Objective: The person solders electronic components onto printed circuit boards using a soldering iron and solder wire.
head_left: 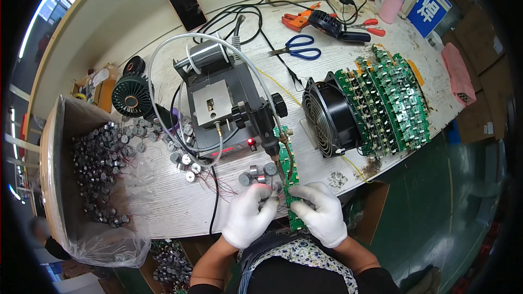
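A narrow green circuit board strip [295,221] lies lengthwise in front of me, its far part under a soldering iron [271,144] clamped in a stand. My right hand [322,213], in a white glove, grips the strip's right edge between thumb and fingers. On the other side, my left hand [248,216], also gloved, is closed in a pinch close to the strip. What its fingertips hold is too small to make out; thin red wires run near it. Small round metal motor-like parts [254,173] sit just beyond the left hand, beside the iron's tip.
A grey soldering machine [223,109] with a wire spool stands behind. A black fan [328,117] and rows of populated circuit boards [389,103] are at right. At left is a plastic-lined box [62,158] of round parts. Blue-handled scissors [297,48] and a phone [187,6] lie farther back.
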A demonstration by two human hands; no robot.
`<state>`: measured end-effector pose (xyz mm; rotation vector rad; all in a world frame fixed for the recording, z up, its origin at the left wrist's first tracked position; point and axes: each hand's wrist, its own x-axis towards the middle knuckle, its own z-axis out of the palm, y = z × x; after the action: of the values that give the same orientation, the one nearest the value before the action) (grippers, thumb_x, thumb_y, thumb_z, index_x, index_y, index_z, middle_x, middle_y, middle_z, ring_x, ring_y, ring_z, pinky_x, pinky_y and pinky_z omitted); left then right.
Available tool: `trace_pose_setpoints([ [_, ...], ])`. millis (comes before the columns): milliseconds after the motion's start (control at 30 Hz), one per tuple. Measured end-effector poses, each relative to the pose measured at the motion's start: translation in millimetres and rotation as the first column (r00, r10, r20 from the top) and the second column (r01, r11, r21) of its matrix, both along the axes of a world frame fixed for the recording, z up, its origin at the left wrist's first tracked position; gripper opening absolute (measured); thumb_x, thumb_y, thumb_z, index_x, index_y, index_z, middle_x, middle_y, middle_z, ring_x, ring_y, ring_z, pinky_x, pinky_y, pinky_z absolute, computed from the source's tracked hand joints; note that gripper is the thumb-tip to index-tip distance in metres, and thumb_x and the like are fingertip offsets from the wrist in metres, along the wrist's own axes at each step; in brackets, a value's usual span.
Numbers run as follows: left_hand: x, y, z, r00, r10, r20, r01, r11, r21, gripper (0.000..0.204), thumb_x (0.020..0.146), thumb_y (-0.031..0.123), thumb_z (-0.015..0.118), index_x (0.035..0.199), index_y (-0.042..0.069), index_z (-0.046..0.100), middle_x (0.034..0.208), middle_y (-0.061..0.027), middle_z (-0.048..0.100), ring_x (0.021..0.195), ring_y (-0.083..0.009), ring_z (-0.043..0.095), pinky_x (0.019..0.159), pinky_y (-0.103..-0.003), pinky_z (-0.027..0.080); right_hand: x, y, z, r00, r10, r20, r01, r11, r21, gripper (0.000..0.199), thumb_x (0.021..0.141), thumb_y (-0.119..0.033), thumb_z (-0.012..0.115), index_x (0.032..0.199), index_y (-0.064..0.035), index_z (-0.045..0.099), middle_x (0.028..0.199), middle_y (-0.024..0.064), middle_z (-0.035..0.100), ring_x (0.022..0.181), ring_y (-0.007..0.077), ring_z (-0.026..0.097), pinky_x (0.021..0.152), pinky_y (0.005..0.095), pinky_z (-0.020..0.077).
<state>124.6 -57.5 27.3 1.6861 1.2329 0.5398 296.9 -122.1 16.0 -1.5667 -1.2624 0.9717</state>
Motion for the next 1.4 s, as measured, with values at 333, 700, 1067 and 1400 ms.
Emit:
trace_pose_setpoints([
  [333,7,-3,-9,0.998,0.055,-0.02,-0.049,0.974,0.222,0.012,0.079,0.007,0.069,0.086,0.004,0.059,0.071,-0.013,0.063,0.056,-0.0246,0.062,0.052,-0.035,0.048,-3,-1,-1,0.999,0.004,0.041,-0.008,0.996,0.093,0.029,0.077,-0.004,0.072,0.107,-0.0033,0.07,0.091,0.0108,0.062,0.082,0.0226,0.062,0.073,0.0305,0.0497],
  [700,4,-1,-11,0.993,0.108,0.045,-0.112,0.989,0.092,0.011,0.081,0.009,0.068,0.086,0.003,0.06,0.064,-0.0114,0.062,0.052,-0.0216,0.062,0.052,-0.032,0.049,-5,0,-1,0.998,-0.007,0.069,0.0,0.994,0.108,0.027,0.077,-0.004,0.071,0.104,-0.0018,0.071,0.091,0.0107,0.062,0.082,0.0228,0.062,0.075,0.0307,0.0497],
  [1067,-11,8,-8,0.97,-0.235,0.065,0.2,0.919,0.339,0.021,0.074,0.001,0.072,0.092,0.004,0.063,0.099,-0.0118,0.062,0.084,-0.0291,0.064,0.071,-0.035,0.052,-3,-1,-5,0.998,-0.06,-0.034,0.06,0.998,0.012,0.026,0.08,-0.008,0.07,0.105,-0.0016,0.069,0.094,0.0116,0.063,0.086,0.0238,0.062,0.076,0.0311,0.0494],
  [1400,-6,8,-9,0.964,-0.255,-0.069,0.261,0.883,0.391,0.019,0.074,0.008,0.073,0.091,0.009,0.064,0.096,-0.0069,0.063,0.084,-0.0282,0.064,0.07,-0.037,0.052,-1,-1,-4,0.993,-0.082,-0.085,0.082,0.997,0.001,0.026,0.08,-0.008,0.069,0.105,-0.0008,0.068,0.095,0.0109,0.063,0.087,0.0216,0.062,0.078,0.0298,0.0493],
])
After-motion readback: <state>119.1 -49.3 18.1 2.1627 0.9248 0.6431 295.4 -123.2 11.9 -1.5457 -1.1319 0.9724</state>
